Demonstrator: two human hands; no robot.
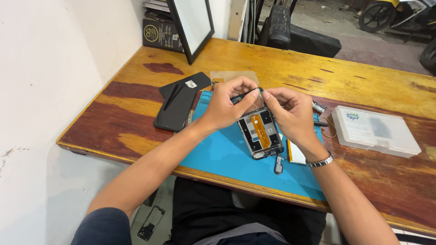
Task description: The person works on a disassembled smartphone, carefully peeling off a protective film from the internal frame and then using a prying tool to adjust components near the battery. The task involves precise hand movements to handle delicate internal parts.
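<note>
At mid-frame your left hand (225, 105) and right hand (290, 113) pinch a thin black strip (249, 93) atop the opened phone (261, 132); seat it gently, I judge.

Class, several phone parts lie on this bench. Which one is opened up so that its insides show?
The phone frame on the blue mat, between both hands, showing an orange flex cable. The dark panels to its left lie closed and flat on the wooden table.
</note>
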